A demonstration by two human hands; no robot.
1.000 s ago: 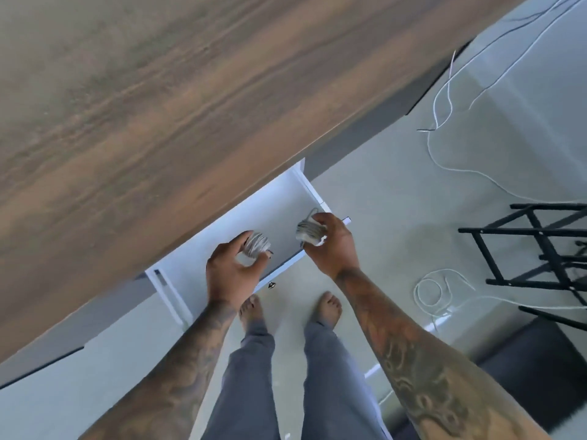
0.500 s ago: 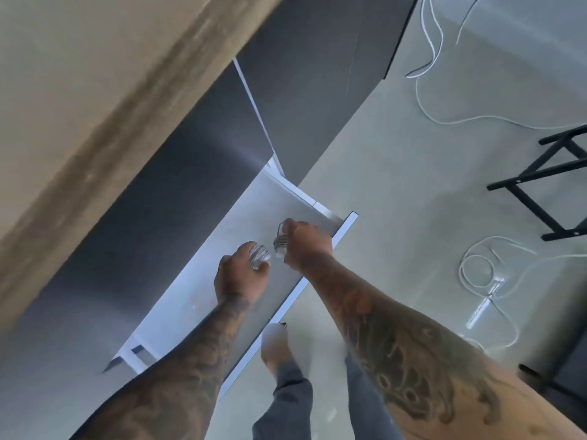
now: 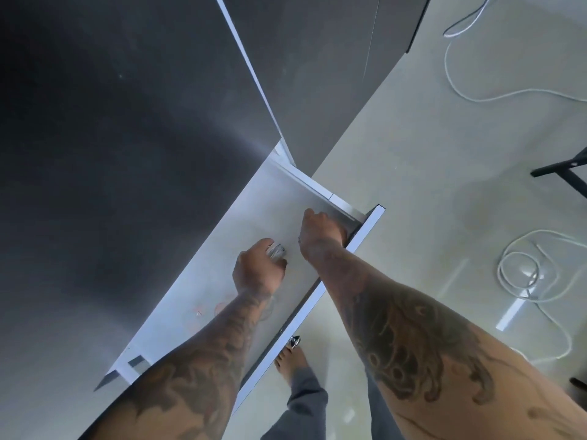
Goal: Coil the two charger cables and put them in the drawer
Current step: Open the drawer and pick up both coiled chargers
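A single head-worn wide-angle view looks steeply down from close above the open drawer [image 3: 222, 249], its dark cabinet front filling the upper left, both forearms reaching in from below and pale floor [image 3: 428, 185] spreading right

Pretty soft frame overall, lots of motion blur. Daylight hits the floor [image 3: 413, 185] right of the right hand [image 3: 320, 233], with a bright glare streak there. Up-left of the left hand [image 3: 259, 274] it's dim and murky. Wide-angle lens bends straight edges.
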